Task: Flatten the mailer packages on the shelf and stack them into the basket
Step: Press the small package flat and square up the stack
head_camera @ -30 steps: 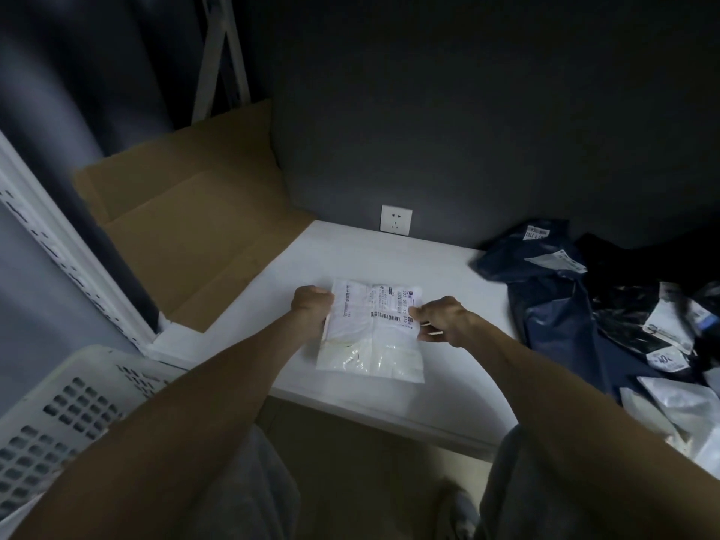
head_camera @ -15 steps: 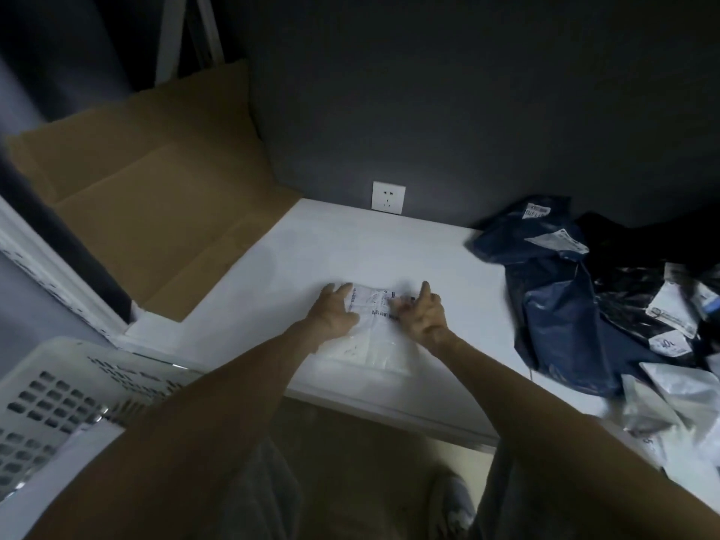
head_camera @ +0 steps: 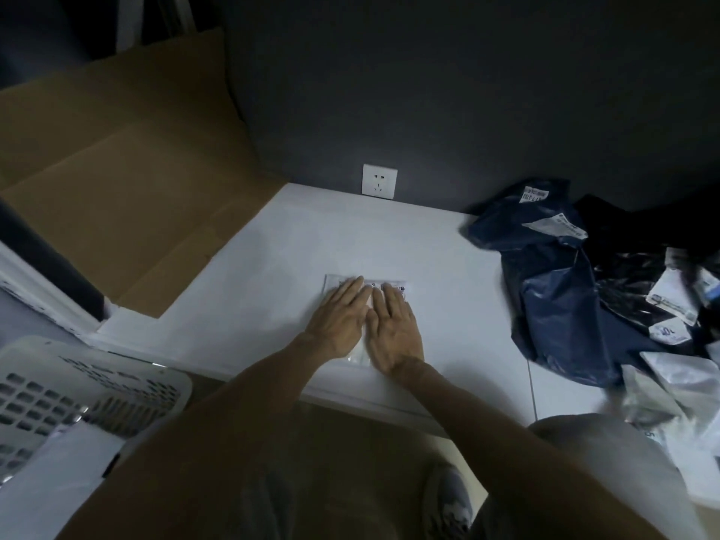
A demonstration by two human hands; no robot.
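Mailer packages (head_camera: 553,290) waiting to be flattened lie in a crumpled heap at the right end of the shelf (head_camera: 272,259): large dark blue ones at the back, smaller pale and clear ones toward the front right. None of these looks flattened, so most of the task appears to remain.

The basket (head_camera: 70,387) stands at lower left, just off the shelf's front corner. A pale flat item lies in its near part; whether this is a stacked mailer cannot be told.

The small white mailer (head_camera: 364,284) in hand lies flat on the shelf near the front edge, label up, well apart from the heap. The left hand (head_camera: 341,319) and right hand (head_camera: 395,331) rest side by side on it, palms down, fingers extended and spread, gripping nothing. The flattening step on this piece is judged nearly complete; transfer to the basket is not yet done.
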